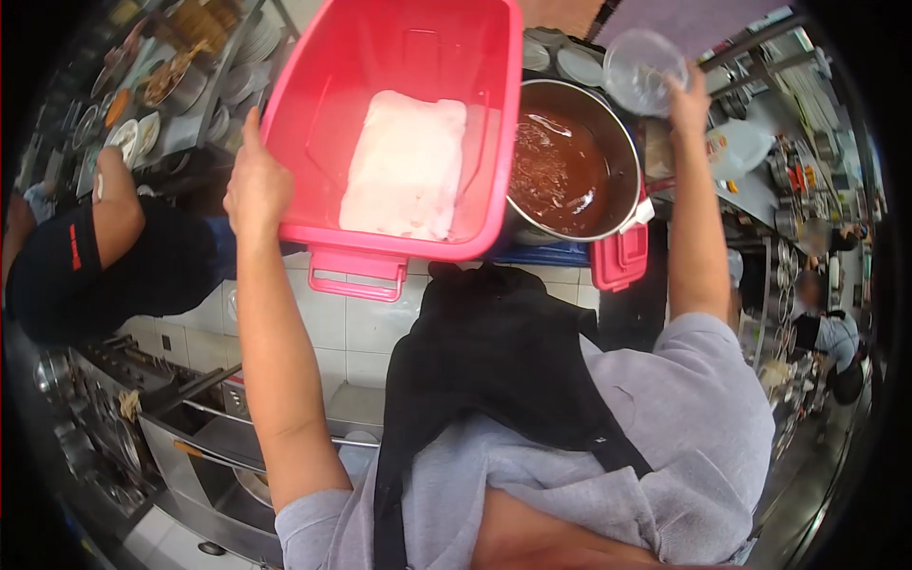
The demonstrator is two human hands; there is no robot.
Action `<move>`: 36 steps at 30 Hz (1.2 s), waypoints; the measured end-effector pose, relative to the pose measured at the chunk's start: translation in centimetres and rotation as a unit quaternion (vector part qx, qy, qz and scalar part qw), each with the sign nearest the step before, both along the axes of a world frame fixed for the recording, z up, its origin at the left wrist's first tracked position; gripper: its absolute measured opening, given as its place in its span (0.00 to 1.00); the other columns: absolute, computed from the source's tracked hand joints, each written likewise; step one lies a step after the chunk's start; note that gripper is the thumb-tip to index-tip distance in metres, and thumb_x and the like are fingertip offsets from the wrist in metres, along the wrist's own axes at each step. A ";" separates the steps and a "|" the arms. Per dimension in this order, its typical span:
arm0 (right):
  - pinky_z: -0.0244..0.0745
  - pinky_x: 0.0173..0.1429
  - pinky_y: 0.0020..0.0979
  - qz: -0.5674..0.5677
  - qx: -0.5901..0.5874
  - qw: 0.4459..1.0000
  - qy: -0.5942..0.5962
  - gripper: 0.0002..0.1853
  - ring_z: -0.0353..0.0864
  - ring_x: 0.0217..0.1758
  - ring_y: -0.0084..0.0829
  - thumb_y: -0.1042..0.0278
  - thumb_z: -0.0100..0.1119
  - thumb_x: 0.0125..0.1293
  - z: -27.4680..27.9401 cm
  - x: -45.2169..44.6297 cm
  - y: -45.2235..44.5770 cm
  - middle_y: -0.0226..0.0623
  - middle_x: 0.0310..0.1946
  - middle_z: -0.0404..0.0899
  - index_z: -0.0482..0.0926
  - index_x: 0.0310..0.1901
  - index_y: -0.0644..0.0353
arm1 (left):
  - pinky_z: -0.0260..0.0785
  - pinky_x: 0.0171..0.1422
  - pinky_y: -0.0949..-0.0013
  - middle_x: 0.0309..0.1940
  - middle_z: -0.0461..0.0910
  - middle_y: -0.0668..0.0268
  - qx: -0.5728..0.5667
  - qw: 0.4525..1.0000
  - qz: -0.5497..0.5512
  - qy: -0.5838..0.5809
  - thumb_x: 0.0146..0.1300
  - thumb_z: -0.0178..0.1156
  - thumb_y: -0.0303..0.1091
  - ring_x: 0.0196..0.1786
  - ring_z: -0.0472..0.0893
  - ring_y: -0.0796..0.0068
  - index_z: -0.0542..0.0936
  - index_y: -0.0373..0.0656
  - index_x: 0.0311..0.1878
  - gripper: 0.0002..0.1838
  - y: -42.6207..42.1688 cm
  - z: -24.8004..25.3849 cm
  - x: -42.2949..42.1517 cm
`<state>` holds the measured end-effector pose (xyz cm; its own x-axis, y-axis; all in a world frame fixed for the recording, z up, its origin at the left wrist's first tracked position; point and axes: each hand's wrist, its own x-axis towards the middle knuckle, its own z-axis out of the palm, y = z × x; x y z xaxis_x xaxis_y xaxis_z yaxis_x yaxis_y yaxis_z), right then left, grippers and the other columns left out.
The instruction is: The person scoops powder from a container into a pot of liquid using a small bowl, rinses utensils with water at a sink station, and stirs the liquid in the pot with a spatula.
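A large pink tub (pixel 399 244) holds a pale, whitish slab (pixel 407 166) lying on its bottom. My left hand (pixel 257 182) grips the tub's left rim, with the thumb or a finger pointing up along the outside. To the right of the tub stands a metal pot (pixel 629 180) of reddish-brown liquid (pixel 560 171). Above the pot's upper right edge, my right hand (pixel 688 99) is closed on the rim of a clear round plastic container (pixel 638 71). The inside of that container is too blurred to make out.
A co-worker in a dark shirt (pixel 104 271) stands at the left, near shelves with stacked plates (pixel 255 43). A red lidded box (pixel 619 258) sits below the pot. A stove (pixel 104 399) is at lower left. Other people and racks are at far right.
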<state>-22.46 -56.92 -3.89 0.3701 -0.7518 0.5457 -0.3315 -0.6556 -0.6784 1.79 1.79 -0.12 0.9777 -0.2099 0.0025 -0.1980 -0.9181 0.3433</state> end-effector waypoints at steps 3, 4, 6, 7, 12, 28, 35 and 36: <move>0.78 0.61 0.36 0.170 -0.080 0.982 -0.025 0.29 0.84 0.56 0.35 0.59 0.68 0.67 10.8 6.9 6.7 0.44 0.56 0.84 0.77 0.66 0.62 | 0.71 0.67 0.44 0.67 0.79 0.52 -0.002 1.000 -0.002 -0.002 0.64 0.51 0.28 0.65 0.80 0.43 0.55 0.62 0.84 0.43 0.1 -0.1 0.3; 0.80 0.60 0.36 0.236 -0.076 0.968 -0.041 0.27 0.85 0.54 0.36 0.65 0.67 0.65 13.8 9.6 11.4 0.43 0.53 0.85 0.78 0.65 0.63 | 0.71 0.67 0.44 0.66 0.79 0.52 -0.012 1.000 -0.006 0.003 0.64 0.51 0.27 0.65 0.80 0.43 0.55 0.61 0.84 0.43 0.1 -0.1 0.2; 0.77 0.66 0.39 0.284 -0.187 0.940 0.000 0.28 0.85 0.58 0.41 0.64 0.67 0.64 15.3 15.1 18.0 0.49 0.53 0.85 0.78 0.63 0.67 | 0.71 0.67 0.45 0.66 0.79 0.51 -0.014 1.000 0.007 0.010 0.64 0.51 0.27 0.65 0.80 0.43 0.55 0.60 0.83 0.43 0.0 0.5 -0.2; 0.79 0.64 0.43 0.350 -0.194 0.914 0.060 0.28 0.84 0.58 0.41 0.63 0.67 0.64 15.1 18.2 20.4 0.53 0.54 0.84 0.77 0.63 0.68 | 0.71 0.67 0.45 0.65 0.80 0.51 -0.022 1.000 0.012 0.010 0.64 0.51 0.28 0.65 0.80 0.43 0.56 0.59 0.83 0.43 0.0 0.6 -0.3; 0.79 0.65 0.59 0.361 -0.155 0.721 0.570 0.41 0.74 0.71 0.62 0.49 0.63 0.63 2.4 29.4 32.1 0.57 0.78 0.55 0.62 0.79 0.33 | 0.71 0.67 0.43 0.64 0.81 0.50 -0.045 0.997 0.055 0.028 0.63 0.54 0.30 0.64 0.81 0.42 0.58 0.58 0.82 0.42 0.0 1.1 -0.4; 0.66 0.72 0.61 0.279 -0.015 0.720 0.636 0.36 0.64 0.74 0.62 0.59 0.61 0.64 -24.6 29.2 39.3 0.55 0.74 0.60 0.67 0.74 0.49 | 0.77 0.54 0.41 0.52 0.83 0.48 -0.046 0.998 0.039 -0.035 0.64 0.59 0.30 0.51 0.86 0.42 0.60 0.51 0.80 0.40 0.5 0.0 -0.2; 0.63 0.75 0.63 0.452 0.036 0.549 0.702 0.45 0.63 0.77 0.62 0.61 0.60 0.59 -31.0 32.7 36.3 0.49 0.79 0.60 0.59 0.81 0.48 | 0.78 0.51 0.45 0.49 0.83 0.50 -0.057 0.997 0.032 -0.033 0.63 0.58 0.27 0.51 0.87 0.44 0.60 0.51 0.81 0.41 0.5 -0.1 -0.2; 0.63 0.75 0.63 0.465 0.052 0.531 0.706 0.45 0.62 0.78 0.62 0.62 0.60 0.58 -29.7 32.5 36.6 0.49 0.79 0.60 0.59 0.81 0.48 | 0.78 0.51 0.45 0.49 0.83 0.50 -0.054 0.997 0.031 -0.037 0.63 0.58 0.27 0.51 0.87 0.45 0.60 0.52 0.81 0.41 0.5 -0.1 -0.1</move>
<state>10.04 -20.31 -33.55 0.5925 0.1166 -0.7971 -0.1228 -0.9648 -0.2325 1.67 2.30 -0.21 0.9850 -0.1444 0.0940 -0.1709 -0.8881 0.4267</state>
